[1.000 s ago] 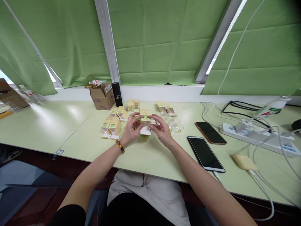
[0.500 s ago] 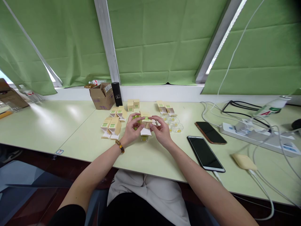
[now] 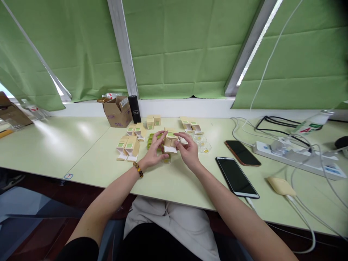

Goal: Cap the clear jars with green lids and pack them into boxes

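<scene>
A small cream paper box (image 3: 170, 139) with a green label and an open white flap is between my hands over the table. My right hand (image 3: 188, 149) pinches its right side with thumb and fingers. My left hand (image 3: 154, 152) is open at the box's left, its thumb and fingers spread apart, the fingertips close to the box edge. Behind and below my left hand are green pieces (image 3: 149, 140) in a row, partly covered. Clear plastic containers (image 3: 204, 146) with yellow marks lie just right of my right hand.
Similar opened boxes (image 3: 132, 146) stand at left, more (image 3: 190, 125) at the back right, and closed ones (image 3: 153, 121) at the back. A carton (image 3: 117, 114) and black cylinder (image 3: 135, 109) stand near the wall. Two phones (image 3: 237, 177), a power strip (image 3: 299, 159) and cables occupy the right.
My left hand has loosened from the box and its fingers have spread. The box has shifted slightly right and tilted in my right hand, showing more of the green pieces.
</scene>
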